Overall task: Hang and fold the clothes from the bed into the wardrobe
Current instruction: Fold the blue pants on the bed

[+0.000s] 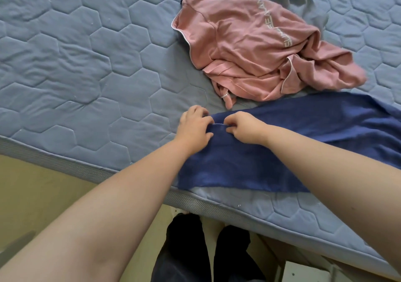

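Navy garment (282, 147) lies flat along the mattress (76, 64) near edge; left hand (196, 125) and right hand (243, 126) both pinch its end. Pink garment (249, 49), crumpled farther in on the mattress, bears pale lettering that is only partly legible.

We are pinching the end of the blue garment (282, 143) with our left hand (195, 125) and right hand (245, 127) on the bed (76, 64), beside the pink garment (256, 51).
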Demonstrator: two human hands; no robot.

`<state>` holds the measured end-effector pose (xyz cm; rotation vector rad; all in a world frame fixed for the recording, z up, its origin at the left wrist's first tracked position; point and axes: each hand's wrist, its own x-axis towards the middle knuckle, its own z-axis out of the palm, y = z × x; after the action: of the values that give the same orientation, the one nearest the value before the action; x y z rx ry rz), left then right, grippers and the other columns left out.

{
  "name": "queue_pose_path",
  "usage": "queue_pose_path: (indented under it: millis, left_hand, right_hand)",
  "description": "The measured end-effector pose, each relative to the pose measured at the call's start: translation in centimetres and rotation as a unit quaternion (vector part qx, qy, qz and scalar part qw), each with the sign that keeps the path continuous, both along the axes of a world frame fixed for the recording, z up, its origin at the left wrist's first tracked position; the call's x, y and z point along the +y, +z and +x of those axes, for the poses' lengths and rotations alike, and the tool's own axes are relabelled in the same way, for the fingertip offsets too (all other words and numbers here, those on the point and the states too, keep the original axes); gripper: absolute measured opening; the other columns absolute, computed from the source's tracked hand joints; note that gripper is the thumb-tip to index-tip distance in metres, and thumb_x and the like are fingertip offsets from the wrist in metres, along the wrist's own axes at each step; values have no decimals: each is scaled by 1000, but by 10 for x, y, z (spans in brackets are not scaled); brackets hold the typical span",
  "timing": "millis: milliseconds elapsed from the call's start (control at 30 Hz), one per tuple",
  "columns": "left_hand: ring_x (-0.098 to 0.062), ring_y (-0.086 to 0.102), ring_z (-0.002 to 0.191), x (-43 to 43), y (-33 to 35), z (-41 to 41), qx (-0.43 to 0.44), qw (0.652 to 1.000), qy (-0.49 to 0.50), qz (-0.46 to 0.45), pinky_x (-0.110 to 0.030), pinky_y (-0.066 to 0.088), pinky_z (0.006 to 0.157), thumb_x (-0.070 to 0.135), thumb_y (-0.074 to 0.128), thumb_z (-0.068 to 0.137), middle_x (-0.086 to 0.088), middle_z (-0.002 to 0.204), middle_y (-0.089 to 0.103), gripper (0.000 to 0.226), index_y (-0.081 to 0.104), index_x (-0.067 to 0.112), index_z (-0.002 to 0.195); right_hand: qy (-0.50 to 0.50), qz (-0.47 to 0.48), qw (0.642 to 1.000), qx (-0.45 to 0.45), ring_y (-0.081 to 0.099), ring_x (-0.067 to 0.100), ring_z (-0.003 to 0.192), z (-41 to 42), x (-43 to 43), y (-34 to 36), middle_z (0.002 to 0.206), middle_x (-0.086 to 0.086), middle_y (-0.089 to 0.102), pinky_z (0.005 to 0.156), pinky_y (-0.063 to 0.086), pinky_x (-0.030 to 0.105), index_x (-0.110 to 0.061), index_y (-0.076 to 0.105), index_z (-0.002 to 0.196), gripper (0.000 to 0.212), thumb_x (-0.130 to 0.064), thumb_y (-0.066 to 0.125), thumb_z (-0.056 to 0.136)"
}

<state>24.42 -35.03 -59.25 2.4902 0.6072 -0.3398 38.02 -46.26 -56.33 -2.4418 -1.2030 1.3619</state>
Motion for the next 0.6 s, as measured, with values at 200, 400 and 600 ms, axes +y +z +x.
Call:
queue_pose_path:
  millis: [200,400,600]
  left_hand:
    - [-31,56,100,23,5,12,37,984,154,-87,-28,35,72,16,56,88,-10,103,65,11,65,13,94]
    - [-34,57,97,43,8,22,44,979,189,-54,-29,35,69,18,54,91,-13,100,66,13,64,9,92]
    - [-31,44,116,9,6,29,31,990,46,128,-38,36,89,8,52,84,-10,123,51,37,51,12,121]
  right_hand:
    - [46,-96,993,-50,51,23,73,15,-11,6,76,-1,55,61,40,30,-20,50,68,22,1,49,76]
    - [-30,-119,964,-237,58,34,94,36,-28,8,104,11,60,68,40,32,-11,62,102,27,1,48,82]
    - [-87,-51,958,-269,44,34,114,44,-41,-1,123,15,48,84,42,42,-5,47,121,35,-17,58,90]
